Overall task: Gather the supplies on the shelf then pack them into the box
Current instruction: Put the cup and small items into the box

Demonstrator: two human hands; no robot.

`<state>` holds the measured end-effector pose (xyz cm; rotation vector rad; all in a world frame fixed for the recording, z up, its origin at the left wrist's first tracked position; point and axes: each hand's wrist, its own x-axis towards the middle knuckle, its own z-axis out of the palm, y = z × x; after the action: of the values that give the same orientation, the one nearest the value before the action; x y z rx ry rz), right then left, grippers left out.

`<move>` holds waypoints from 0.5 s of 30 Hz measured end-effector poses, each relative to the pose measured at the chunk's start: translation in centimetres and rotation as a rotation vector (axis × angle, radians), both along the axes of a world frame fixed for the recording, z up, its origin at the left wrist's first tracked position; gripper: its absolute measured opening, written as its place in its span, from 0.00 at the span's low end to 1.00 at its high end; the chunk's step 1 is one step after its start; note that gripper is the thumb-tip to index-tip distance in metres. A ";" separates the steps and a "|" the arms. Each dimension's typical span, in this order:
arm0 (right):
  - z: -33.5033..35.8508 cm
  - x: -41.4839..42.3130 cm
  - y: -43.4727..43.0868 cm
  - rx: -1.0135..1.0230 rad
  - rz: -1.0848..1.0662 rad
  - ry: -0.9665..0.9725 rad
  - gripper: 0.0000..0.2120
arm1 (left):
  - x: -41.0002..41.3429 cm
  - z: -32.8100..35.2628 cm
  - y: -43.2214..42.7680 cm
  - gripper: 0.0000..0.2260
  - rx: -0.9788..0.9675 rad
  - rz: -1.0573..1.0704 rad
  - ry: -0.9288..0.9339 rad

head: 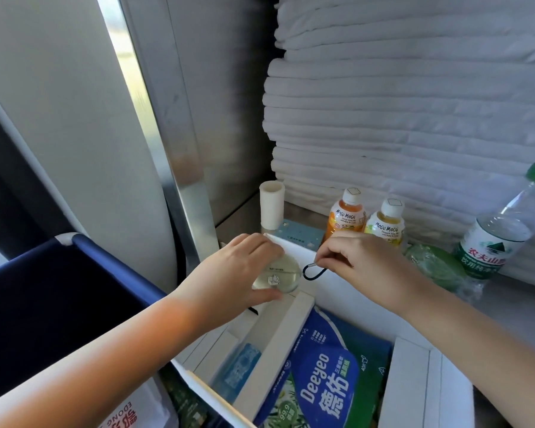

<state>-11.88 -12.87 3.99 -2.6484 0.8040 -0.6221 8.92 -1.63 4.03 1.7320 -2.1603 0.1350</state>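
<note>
My left hand [241, 267] grips a small round clear case [280, 278] above the far left corner of the white box [414, 381]. My right hand [365, 261] pinches the metal end of a dark blue cord loop [314, 271] that hangs beside the case. Inside the box lies a blue Deeyeo wipes pack [325, 375], with a white divider [275, 350] to its left. On the shelf behind stand two Mogu Mogu bottles [348, 216] [386, 225], a white tube [271, 208], a green-capped water bottle [494, 233] and a green wrapped item [436, 264].
A tall stack of folded white linen [414, 103] fills the shelf's back right. A metal post [179, 168] rises at the left. A dark blue bag [59, 298] hangs open at lower left. A light blue packet [297, 234] lies on the shelf behind the box.
</note>
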 end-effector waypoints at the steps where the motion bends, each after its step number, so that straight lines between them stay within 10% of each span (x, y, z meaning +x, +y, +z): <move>1: -0.1 0.1 0.0 -0.025 0.011 0.020 0.04 | -0.1 -0.3 0.0 0.26 0.034 -0.002 0.001; 15: -1.1 2.9 -0.1 -0.209 0.198 0.298 0.06 | -1.4 -2.6 -1.0 0.29 0.361 0.138 -0.230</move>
<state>-8.96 -12.99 2.88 -3.0108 0.5652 -0.2766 7.53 -2.64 1.44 2.1618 -2.3388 -0.0249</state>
